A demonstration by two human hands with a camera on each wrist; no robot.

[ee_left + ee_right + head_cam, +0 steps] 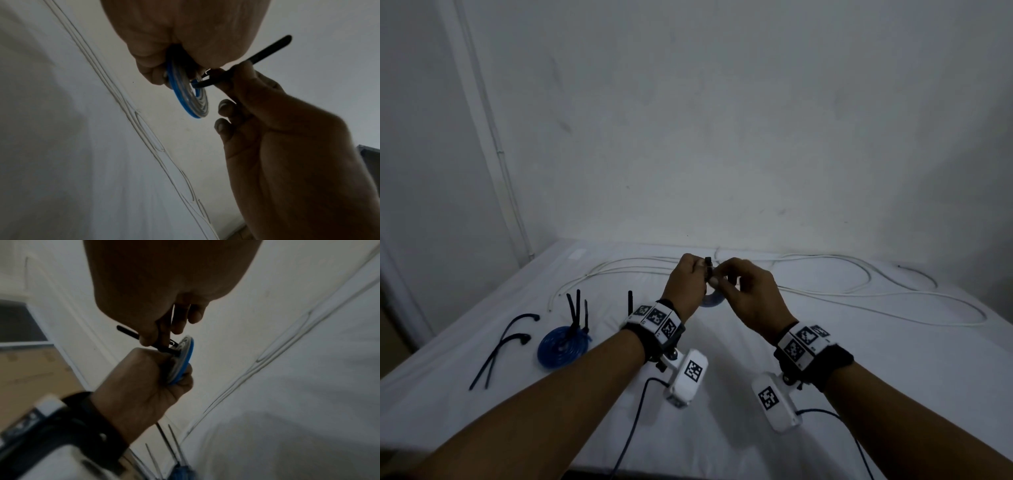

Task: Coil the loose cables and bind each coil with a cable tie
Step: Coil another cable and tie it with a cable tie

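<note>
Above the white table, my left hand grips a small blue cable coil, seen edge-on in both wrist views. My right hand pinches a black cable tie that runs through the coil's middle; its tail sticks up between the hands. A second blue coil with black ties standing up from it lies at the left. A long loose white cable sprawls across the far side of the table.
Two spare black cable ties lie near the table's left edge, and another black tie pokes up behind my left wrist. The wall stands right behind the table. Dark leads hang from the wrist cameras.
</note>
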